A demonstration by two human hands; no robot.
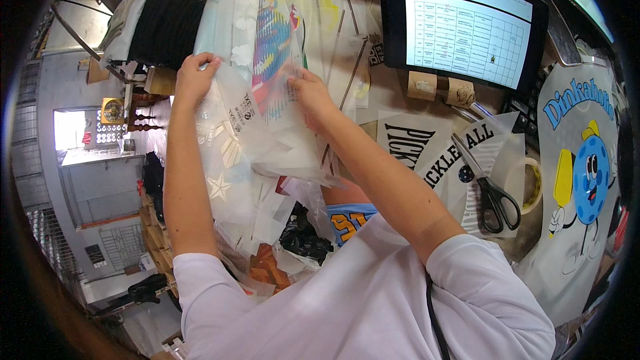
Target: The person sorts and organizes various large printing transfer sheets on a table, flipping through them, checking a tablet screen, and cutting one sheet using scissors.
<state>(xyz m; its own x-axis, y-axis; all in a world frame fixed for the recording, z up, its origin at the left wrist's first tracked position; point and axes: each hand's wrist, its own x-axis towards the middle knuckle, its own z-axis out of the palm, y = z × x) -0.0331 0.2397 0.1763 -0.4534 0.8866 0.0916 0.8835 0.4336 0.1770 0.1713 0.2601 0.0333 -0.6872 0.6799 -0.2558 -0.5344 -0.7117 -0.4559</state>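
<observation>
A large translucent sheet of printed transfer film (pixel 243 137) hangs over the near edge of the table, with white and coloured designs on it. At its left edge, my left hand (pixel 194 80) has its fingers curled in a pinch on the film. My right hand (pixel 311 98) pinches the film further right, beside a bright blue, yellow and red print (pixel 272 37). The right fingertips are partly hidden by the translucent layers. More clear film lies flat beyond both hands.
Right of my arm lie black-handled scissors (pixel 490 190), a tape roll (pixel 531 185) and a film with black lettering (pixel 413 143). A monitor (pixel 467 23) stands behind on cardboard tubes (pixel 422 85). A cartoon-ball film (pixel 590 180) is far right; folded black cloth (pixel 167 27) is left.
</observation>
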